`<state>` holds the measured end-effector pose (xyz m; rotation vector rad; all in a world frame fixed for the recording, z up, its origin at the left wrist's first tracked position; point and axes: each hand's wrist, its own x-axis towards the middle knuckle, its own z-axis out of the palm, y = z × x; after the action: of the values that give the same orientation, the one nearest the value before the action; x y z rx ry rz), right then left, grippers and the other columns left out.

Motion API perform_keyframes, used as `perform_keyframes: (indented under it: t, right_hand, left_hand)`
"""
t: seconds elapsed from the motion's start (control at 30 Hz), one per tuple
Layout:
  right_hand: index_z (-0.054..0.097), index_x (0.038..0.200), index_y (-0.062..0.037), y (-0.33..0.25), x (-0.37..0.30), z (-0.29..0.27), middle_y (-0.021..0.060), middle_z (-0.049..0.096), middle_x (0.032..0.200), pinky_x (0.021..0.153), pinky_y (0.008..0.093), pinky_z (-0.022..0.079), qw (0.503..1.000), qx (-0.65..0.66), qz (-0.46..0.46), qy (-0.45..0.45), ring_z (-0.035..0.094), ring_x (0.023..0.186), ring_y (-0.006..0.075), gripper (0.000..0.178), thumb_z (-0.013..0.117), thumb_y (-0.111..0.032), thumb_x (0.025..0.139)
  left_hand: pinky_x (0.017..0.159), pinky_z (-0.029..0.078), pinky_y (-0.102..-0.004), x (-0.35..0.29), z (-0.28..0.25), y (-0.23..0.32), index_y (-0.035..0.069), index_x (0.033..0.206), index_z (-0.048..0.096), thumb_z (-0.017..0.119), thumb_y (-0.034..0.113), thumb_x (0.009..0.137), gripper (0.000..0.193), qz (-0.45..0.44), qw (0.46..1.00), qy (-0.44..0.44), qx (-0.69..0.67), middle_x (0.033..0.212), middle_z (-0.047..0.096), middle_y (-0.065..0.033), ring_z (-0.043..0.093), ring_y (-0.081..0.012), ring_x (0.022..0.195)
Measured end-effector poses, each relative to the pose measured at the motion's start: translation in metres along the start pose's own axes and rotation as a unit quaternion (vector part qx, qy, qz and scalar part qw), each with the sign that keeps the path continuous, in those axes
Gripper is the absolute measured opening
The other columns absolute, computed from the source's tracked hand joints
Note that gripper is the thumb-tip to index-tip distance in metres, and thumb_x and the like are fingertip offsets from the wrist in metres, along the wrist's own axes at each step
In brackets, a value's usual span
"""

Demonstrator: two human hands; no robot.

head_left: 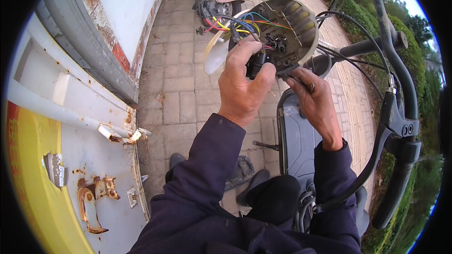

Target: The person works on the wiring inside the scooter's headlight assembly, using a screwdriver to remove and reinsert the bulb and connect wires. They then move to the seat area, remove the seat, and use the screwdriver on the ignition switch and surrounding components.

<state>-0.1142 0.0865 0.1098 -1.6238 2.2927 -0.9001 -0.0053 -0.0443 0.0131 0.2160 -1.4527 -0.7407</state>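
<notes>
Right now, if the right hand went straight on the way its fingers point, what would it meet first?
Most likely the housing: the right hand is right at its lower rim, though actual contact is hard to tell from this view.

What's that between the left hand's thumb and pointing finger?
In the head view, a black boxy part sits between the thumb and pointing finger of the left hand, by the open round housing.

I hold the bowl-shaped grey housing (307, 30) open toward me, multicoloured wires (246, 22) over its left rim, black block (257, 63) lower left.
</notes>
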Motion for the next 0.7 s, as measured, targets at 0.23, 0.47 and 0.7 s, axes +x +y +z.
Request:
perform_keyframes:
  t: [0.23, 0.47, 0.7]
  right_hand:
    - [0.064, 0.135, -0.0024, -0.001, 0.006, -0.017, 0.0026, 0.070, 0.095, 0.052, 0.0222, 0.042, 0.957, 0.264, 0.119, -0.007, 0.048, 0.053, 0.0042, 0.032, 0.064, -0.014, 0.105]
    - [0.061, 0.130, -0.0010, 0.014, 0.017, -0.007, 0.0017, 0.068, 0.089, 0.053, 0.0240, 0.049, 0.875, 0.463, 0.104, -0.094, 0.051, 0.049, 0.0044, 0.032, 0.064, -0.002, 0.098]
    - [0.063, 0.123, -0.0018, 0.041, 0.021, 0.012, 0.0008, 0.067, 0.081, 0.049, 0.0205, 0.045, 0.861, 0.497, 0.094, -0.050, 0.051, 0.049, 0.0032, 0.026, 0.063, 0.000, 0.097]
  left_hand:
    - [0.099, 0.054, -0.0436, -0.001, 0.002, 0.005, 0.014, 0.097, 0.067, 0.077, 0.000, 0.075, 0.028, 0.152, 0.979, 0.010, 0.135, 0.129, 0.059, -0.0113, 0.057, -0.0361, 0.122]
    - [0.098, 0.053, -0.0474, -0.023, 0.022, 0.017, 0.008, 0.105, 0.069, 0.076, -0.002, 0.076, 0.032, 0.091, 0.985, -0.005, 0.145, 0.131, 0.055, -0.0168, 0.056, -0.0403, 0.122]
    - [0.096, 0.053, -0.0492, -0.033, 0.026, 0.035, 0.006, 0.119, 0.067, 0.073, -0.011, 0.069, 0.053, 0.042, 0.996, -0.042, 0.064, 0.131, 0.056, -0.0207, 0.060, -0.0434, 0.119]
